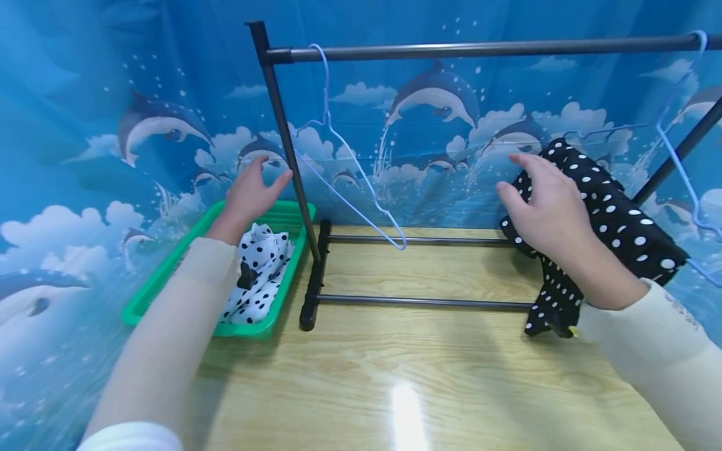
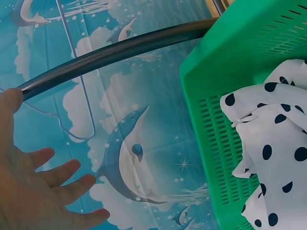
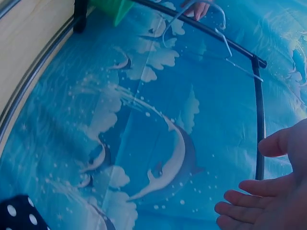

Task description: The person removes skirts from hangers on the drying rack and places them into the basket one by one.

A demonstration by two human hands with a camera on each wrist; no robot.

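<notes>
Over the green basket (image 1: 209, 228), beside the rack's left post, my left hand (image 1: 248, 197) hovers with fingers spread and nothing held. A white cloth with black dots (image 1: 265, 263) lies bunched in that basket; its garment type cannot be told. On the right, my right hand (image 1: 549, 210) is in front of a black garment with white dots (image 1: 615, 207), thumb apart from the fingers, holding nothing. That garment hangs on a light blue hanger (image 1: 677, 150) from the bar. Another light blue hanger (image 1: 366, 178) hangs bare near the left post. Both palms show in the wrist views.
A black clothes rack (image 1: 429, 51) stands on the wooden table (image 1: 361, 369), with two lower rods (image 1: 429, 302) near the tabletop. Behind it hangs a blue curtain (image 1: 350, 88) printed with dolphins. The basket sits left of the rack's foot (image 1: 307, 316).
</notes>
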